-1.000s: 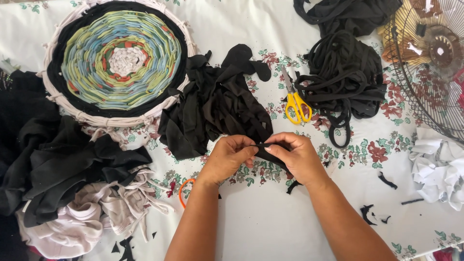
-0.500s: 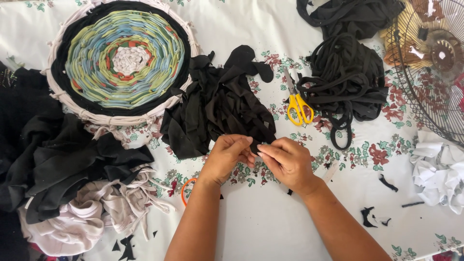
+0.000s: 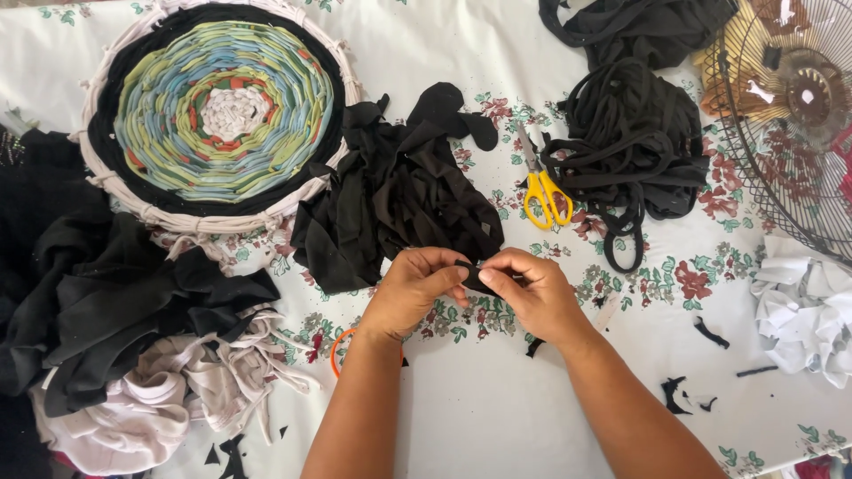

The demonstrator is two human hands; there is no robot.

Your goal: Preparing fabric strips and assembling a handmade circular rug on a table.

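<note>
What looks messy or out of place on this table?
Small black fabric scraps lie scattered on the tablecloth near the right hand. Both hands pinch a black strip; the left hand partly covers it. Nothing looks damaged.

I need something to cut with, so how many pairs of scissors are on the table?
1. The yellow-handled scissors lie on the floral tablecloth, between the loose black fabric pile and the coiled black strips. Others may be hidden under fabric.

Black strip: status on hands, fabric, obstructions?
Left hand and right hand both pinching black strip. Held just above floral tablecloth. Black scrap pile directly behind; yellow scissors apart.
</note>
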